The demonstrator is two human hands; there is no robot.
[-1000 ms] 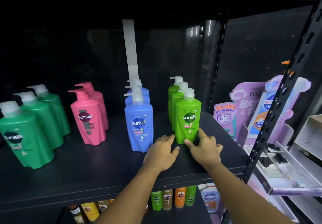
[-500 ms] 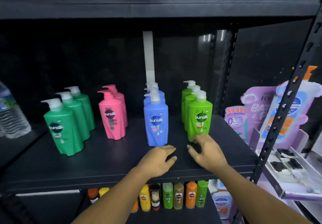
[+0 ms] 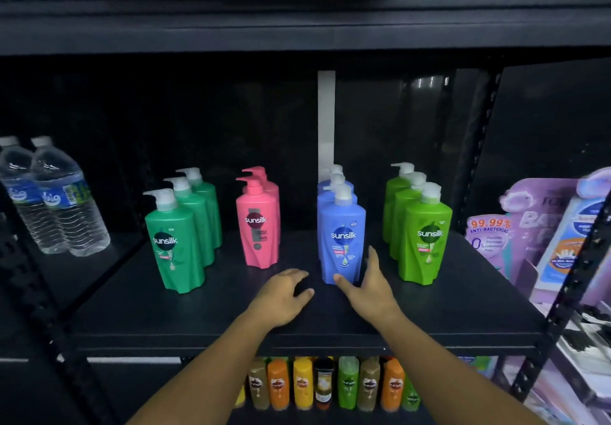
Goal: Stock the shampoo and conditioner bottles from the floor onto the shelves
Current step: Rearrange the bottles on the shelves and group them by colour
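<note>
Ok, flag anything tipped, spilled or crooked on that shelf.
Nothing stands out. The dark green bottles, pink bottles, blue bottles and light green bottles all stand upright in rows; the shelf shows no spill.

Black metal shelf (image 3: 198,318) carrying four front-to-back rows of upright Sunsilk pump bottles, the rows set apart: three dark green bottles (image 3: 175,246) at left, then two pink bottles (image 3: 258,226), three blue bottles (image 3: 342,239), three light green bottles (image 3: 426,239). Further left, two water bottles (image 3: 62,199) side by side.
</note>
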